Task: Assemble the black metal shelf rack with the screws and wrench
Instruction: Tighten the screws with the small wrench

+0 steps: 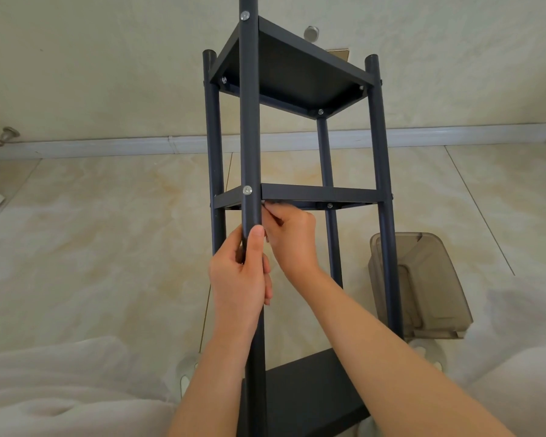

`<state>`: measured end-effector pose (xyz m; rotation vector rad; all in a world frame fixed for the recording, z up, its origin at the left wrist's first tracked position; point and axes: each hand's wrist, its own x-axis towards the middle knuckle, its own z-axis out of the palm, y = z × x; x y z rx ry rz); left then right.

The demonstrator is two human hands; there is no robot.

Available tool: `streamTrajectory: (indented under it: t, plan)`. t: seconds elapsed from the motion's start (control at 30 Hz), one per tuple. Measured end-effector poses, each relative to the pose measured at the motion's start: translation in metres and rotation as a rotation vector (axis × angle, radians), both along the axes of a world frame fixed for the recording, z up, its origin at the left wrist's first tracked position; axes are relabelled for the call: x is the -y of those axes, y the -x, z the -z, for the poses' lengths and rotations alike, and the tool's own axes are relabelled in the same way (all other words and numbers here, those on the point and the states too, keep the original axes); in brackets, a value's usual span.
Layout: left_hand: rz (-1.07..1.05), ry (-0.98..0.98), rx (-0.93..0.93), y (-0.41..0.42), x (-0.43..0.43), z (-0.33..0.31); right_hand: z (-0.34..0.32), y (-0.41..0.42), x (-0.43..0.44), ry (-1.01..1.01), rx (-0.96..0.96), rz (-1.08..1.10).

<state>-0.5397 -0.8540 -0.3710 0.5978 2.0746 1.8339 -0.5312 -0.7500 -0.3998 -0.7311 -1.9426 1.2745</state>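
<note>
L hand (238, 279) grips post (249, 121); R hand (292, 238) under shelf (319, 193).

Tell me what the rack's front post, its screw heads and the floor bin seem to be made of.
Front post: likely metal tube, matte black coating, faint even sheen. Screw head: bare silvery metal, bright glint. Bin: probably plastic, smoky and translucent; inner shapes show through its wall.

A single view is given, taken by a wide-angle camera worn on the head. It is aimed forward and down along the shelf rack (297, 70) toward the tiled floor (108, 231) and the baseboard (108, 146). The rack's nearest post (249, 121) is seen at close range. The left hand (240, 272) and right hand (292, 238) are framed near the middle, with the forearms cut off by the lower edge.
</note>
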Motion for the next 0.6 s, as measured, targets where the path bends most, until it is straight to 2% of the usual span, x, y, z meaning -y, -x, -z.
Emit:
streamTrajectory:
  t: [0.1, 0.27, 0.43, 0.6]
  plan:
    - [0.007, -0.002, 0.006, 0.001, 0.002, 0.0, 0.001, -0.004, -0.002, 0.022, 0.006, -0.005]
    - [0.003, 0.002, 0.005, 0.002, 0.003, 0.002, 0.019, -0.042, 0.004, 0.124, 0.243, -0.114]
    - [-0.018, 0.017, 0.011, 0.001, 0.003, 0.006, 0.026, -0.082, 0.005, 0.246, 0.148, 0.183]
    - [-0.03, 0.017, 0.034, 0.0, 0.005, 0.007, 0.002, -0.084, -0.029, 0.196, 0.058, 0.395]
